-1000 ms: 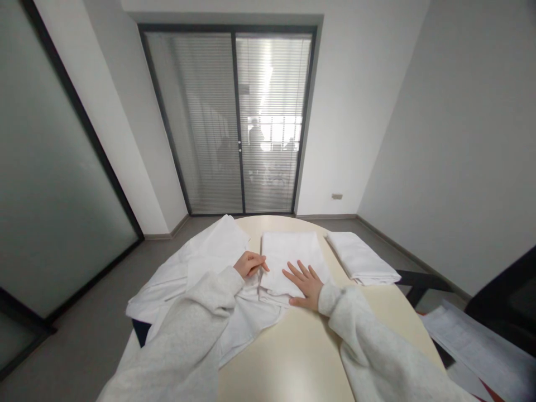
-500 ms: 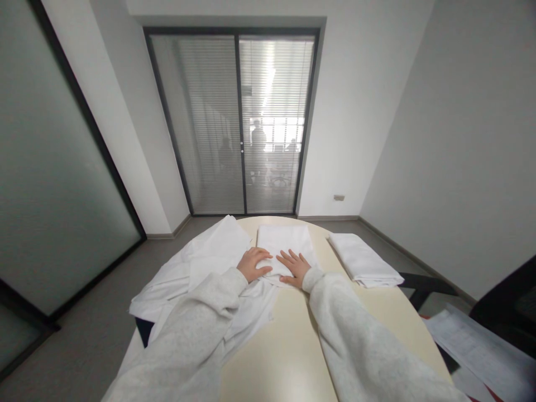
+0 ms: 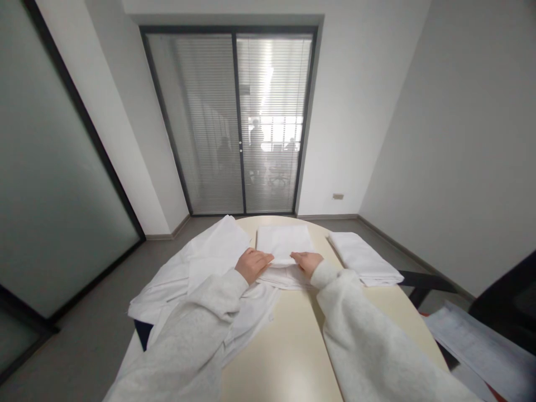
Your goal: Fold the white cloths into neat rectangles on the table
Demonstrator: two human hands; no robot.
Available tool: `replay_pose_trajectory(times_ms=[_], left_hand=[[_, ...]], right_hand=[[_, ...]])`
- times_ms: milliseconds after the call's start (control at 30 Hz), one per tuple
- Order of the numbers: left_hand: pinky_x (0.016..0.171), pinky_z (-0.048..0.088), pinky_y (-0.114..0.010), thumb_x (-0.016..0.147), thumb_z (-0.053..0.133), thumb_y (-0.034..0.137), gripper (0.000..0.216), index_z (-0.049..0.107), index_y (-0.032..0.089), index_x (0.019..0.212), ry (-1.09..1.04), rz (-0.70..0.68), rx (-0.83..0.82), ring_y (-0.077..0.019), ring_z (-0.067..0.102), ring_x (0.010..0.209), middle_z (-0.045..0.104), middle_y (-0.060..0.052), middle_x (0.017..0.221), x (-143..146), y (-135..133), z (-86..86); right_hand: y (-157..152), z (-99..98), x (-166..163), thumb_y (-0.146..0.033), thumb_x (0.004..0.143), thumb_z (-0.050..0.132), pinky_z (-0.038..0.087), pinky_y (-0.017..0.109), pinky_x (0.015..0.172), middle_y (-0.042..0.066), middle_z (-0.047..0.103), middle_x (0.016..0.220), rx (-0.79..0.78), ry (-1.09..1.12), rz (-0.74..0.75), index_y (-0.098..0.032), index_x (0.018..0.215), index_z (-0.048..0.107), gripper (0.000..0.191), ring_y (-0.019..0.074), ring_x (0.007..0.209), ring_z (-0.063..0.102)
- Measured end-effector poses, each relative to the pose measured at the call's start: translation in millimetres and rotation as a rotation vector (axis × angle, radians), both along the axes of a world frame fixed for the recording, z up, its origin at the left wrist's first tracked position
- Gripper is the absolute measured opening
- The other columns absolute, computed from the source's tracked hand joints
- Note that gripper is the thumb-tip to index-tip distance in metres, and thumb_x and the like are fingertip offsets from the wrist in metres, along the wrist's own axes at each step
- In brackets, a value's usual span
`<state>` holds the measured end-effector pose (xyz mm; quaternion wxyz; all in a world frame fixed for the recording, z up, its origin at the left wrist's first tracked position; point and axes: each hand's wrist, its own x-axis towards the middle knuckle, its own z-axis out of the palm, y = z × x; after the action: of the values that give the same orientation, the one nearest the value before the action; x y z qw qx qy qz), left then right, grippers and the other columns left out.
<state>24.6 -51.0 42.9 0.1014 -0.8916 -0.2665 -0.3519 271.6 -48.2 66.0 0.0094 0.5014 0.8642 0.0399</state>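
Light grey marled sweatshirt sleeves (image 3: 188,335), soft loose cuffs (image 3: 228,282)

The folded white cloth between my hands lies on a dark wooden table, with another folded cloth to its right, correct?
Not quite. The head view shows the table is pale cream, not dark wood. The rest holds: the folded white cloth lies between the left hand and right hand, with a second folded cloth to its right.
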Motion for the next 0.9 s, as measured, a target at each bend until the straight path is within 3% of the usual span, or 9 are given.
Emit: replay_pose_trajectory(times_ms=[133, 267, 400, 600, 800, 900], left_hand=[[0.08, 0.041, -0.032, 0.089, 0.042, 0.027, 0.025, 0.057, 0.02, 0.108, -0.011, -0.042, 0.04, -0.016, 0.056, 0.095, 0.064, -0.006, 0.099, -0.1, -1.9, 1.8], [0.079, 0.043, -0.03, 0.085, 0.048, 0.04, 0.029, 0.059, 0.018, 0.102, 0.103, -0.139, -0.114, -0.0168, 0.054, 0.089, 0.061, -0.007, 0.092, 3.7, -4.5, 1.5], [0.078, 0.044, -0.03, 0.071, 0.062, 0.052, 0.055, 0.054, 0.019, 0.114, 0.177, -0.135, -0.281, -0.019, 0.051, 0.089, 0.053, -0.007, 0.096, 8.0, -6.2, -1.5], [0.071, 0.043, -0.025, 0.076, 0.056, 0.025, 0.041, 0.054, 0.027, 0.117, 0.242, -0.124, -0.434, -0.0151, 0.052, 0.078, 0.05, -0.003, 0.093, 12.3, -8.1, -6.6], [0.068, 0.042, -0.022, 0.07, 0.054, 0.014, 0.047, 0.057, 0.031, 0.113, 0.251, -0.124, -0.503, -0.0143, 0.053, 0.078, 0.051, -0.001, 0.092, 14.9, -13.0, -5.5], [0.068, 0.041, -0.022, 0.069, 0.054, 0.014, 0.046, 0.059, 0.031, 0.111, 0.253, -0.127, -0.508, -0.014, 0.053, 0.077, 0.052, 0.0, 0.09, 16.7, -15.4, -4.4]], right_hand=[[-11.5, 15.7, -5.3, -0.014, 0.083, 0.035, 0.043, 0.032, 0.081, 0.012, 0.061, 0.107, 0.1, -0.04, 0.035, -0.015, 0.111, 0.053, 0.033, 0.0214, 0.1, 0.056], [-18.4, 9.5, -9.7, -0.016, 0.08, 0.044, 0.045, 0.034, 0.075, 0.014, 0.061, 0.097, 0.046, -0.158, -0.062, -0.014, 0.096, 0.058, 0.021, 0.0255, 0.097, 0.053], [-23.8, 1.5, -13.6, -0.015, 0.071, 0.054, 0.045, 0.036, 0.075, 0.016, 0.056, 0.103, 0.094, -0.176, -0.128, -0.012, 0.098, 0.056, 0.028, 0.0281, 0.098, 0.05], [-31.2, -1.9, -23.3, -0.012, 0.065, 0.054, 0.046, 0.035, 0.065, 0.01, 0.059, 0.097, -0.127, -0.168, -0.056, -0.021, 0.1, 0.054, 0.036, 0.0264, 0.088, 0.057], [-33.5, 9.3, -19.7, -0.015, 0.063, 0.058, 0.044, 0.029, 0.058, 0.006, 0.063, 0.085, -0.276, -0.105, -0.052, -0.023, 0.084, 0.061, 0.022, 0.0222, 0.075, 0.061], [-29.4, 20.0, -14.6, -0.024, 0.068, 0.058, 0.045, 0.027, 0.063, 0.003, 0.064, 0.078, -0.327, 0.089, 0.037, -0.021, 0.093, 0.061, 0.025, 0.0168, 0.07, 0.06]])
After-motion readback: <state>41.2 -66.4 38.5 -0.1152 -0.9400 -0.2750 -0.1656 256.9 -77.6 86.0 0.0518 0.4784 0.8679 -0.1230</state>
